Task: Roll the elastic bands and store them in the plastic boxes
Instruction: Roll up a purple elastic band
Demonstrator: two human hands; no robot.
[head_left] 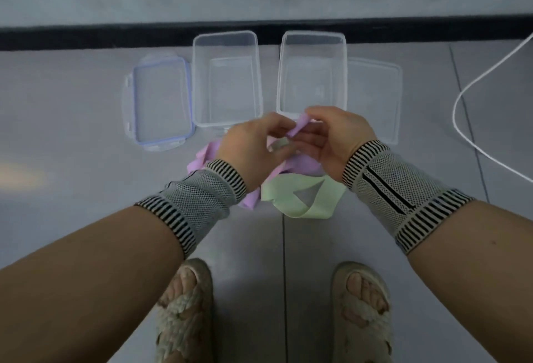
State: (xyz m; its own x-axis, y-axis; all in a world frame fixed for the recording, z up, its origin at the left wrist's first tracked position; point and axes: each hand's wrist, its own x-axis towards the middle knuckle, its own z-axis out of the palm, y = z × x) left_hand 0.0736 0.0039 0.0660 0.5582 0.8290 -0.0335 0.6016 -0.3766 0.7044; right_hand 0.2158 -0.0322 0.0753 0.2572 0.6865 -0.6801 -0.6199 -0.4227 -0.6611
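While the end of the soft lilac elastic band (pixel 300 126) is pinched between both grips, left hand (pixel 253 143) and right hand (pixel 334 140), to start a roll, its slack trails below them beside a pale green elastic band (pixel 305 198); two clear, empty plastic boxes (pixel 199 80) wait just beyond on the floor.

Floor (pixel 72 132): open grey tile left of the lids and near the feet.
Left box (pixel 226 80) and right box (pixel 312 74): side by side, mouths up, unobstructed from above; narrow gap between them.
Blue-rimmed lid (pixel 158 103): flat, just left of the left box.
Clear lid (pixel 375 97): flat, just right of the right box.
White cable (pixel 473 85): curves across the floor at far right.
Green band (pixel 302 198) and purple band (pixel 202 158): heaped before the boxes, under both hands.
Dark baseboard (pixel 115 36): closes the far side.
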